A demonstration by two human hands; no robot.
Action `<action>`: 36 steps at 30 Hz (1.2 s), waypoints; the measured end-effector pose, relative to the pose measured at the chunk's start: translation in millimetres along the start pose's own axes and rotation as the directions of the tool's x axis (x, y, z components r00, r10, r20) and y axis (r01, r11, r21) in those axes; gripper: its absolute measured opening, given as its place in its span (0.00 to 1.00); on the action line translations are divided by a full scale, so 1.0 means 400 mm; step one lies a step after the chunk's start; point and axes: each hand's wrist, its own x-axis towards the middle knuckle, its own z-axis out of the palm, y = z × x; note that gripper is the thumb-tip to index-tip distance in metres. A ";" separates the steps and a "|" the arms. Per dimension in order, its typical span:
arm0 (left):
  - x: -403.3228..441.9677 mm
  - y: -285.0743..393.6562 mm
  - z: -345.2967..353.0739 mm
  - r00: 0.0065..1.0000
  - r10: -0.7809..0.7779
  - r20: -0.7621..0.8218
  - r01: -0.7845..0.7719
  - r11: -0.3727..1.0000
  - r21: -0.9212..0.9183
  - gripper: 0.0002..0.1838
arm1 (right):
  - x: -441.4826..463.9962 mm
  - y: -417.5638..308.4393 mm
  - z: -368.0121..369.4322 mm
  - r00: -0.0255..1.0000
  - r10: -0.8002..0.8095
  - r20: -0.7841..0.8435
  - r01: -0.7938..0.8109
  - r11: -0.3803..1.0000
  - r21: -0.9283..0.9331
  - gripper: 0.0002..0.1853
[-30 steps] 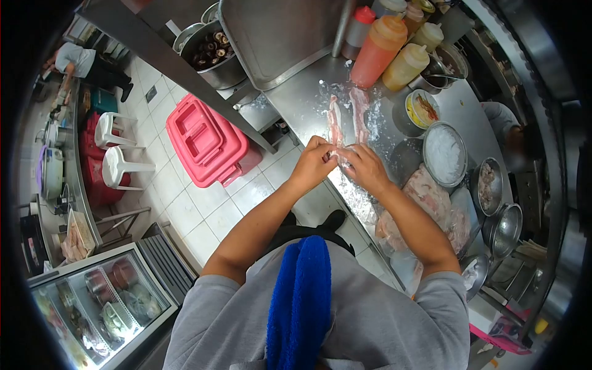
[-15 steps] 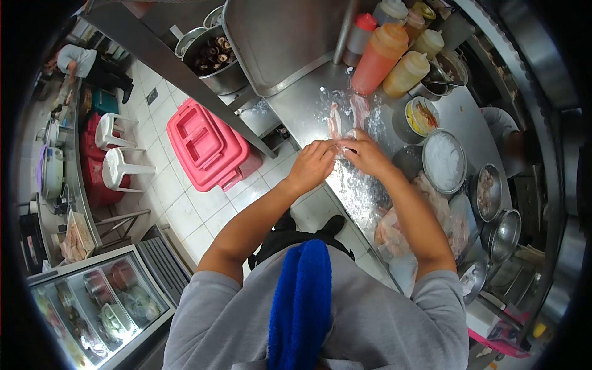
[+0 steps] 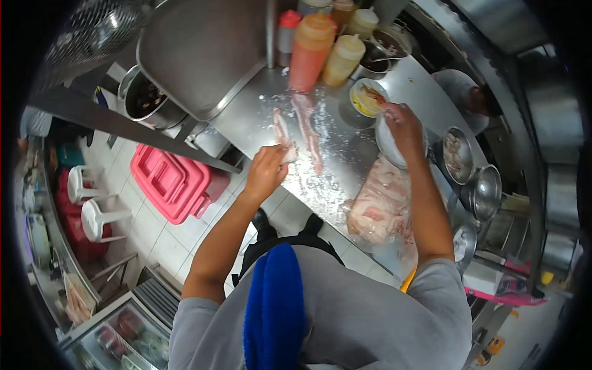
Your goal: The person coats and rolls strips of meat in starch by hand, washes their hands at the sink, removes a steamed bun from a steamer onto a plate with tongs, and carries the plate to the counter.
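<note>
On the steel counter, my left hand (image 3: pixel 266 169) is closed around the near end of a pale strip of meat (image 3: pixel 280 126) dusted with white powder. A second, longer meat strip (image 3: pixel 307 132) lies flat just right of it. My right hand (image 3: pixel 404 129) is over a bowl of white powder (image 3: pixel 386 140), fingers bent together beside a small bowl (image 3: pixel 359 106) with yellow contents. Reddish-orange pieces (image 3: pixel 372 97) show at that bowl near my fingertips; whether my fingers grip one is unclear. Bagged pale meat (image 3: pixel 379 206) lies below my right forearm.
Squeeze bottles (image 3: pixel 311 52) stand at the counter's back beside an upright metal tray (image 3: pixel 197 55). Metal bowls (image 3: pixel 456 157) line the right side. A pink lidded bin (image 3: pixel 169 182) is on the floor at left. Another person (image 3: pixel 459 92) is beyond the counter.
My hands were together at the meat strip. My right hand has moved right to the bowls; my left stays at the strip's near end. The camera view has shifted.
</note>
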 end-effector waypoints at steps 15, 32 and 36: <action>-0.006 0.001 -0.007 0.999 -0.032 -0.003 0.032 0.999 0.032 0.23 | -0.024 0.180 -0.011 0.850 0.292 0.439 -0.214 0.952 -0.219 0.13; -0.014 -0.002 -0.002 0.998 -0.050 -0.023 0.051 0.998 0.023 0.23 | 0.159 -0.254 0.482 0.812 0.003 0.583 -0.150 0.968 0.204 0.12; -0.013 -0.001 -0.006 0.999 -0.042 -0.025 0.043 0.999 0.026 0.23 | 0.175 -0.261 0.511 0.846 0.001 0.533 -0.036 0.998 0.054 0.12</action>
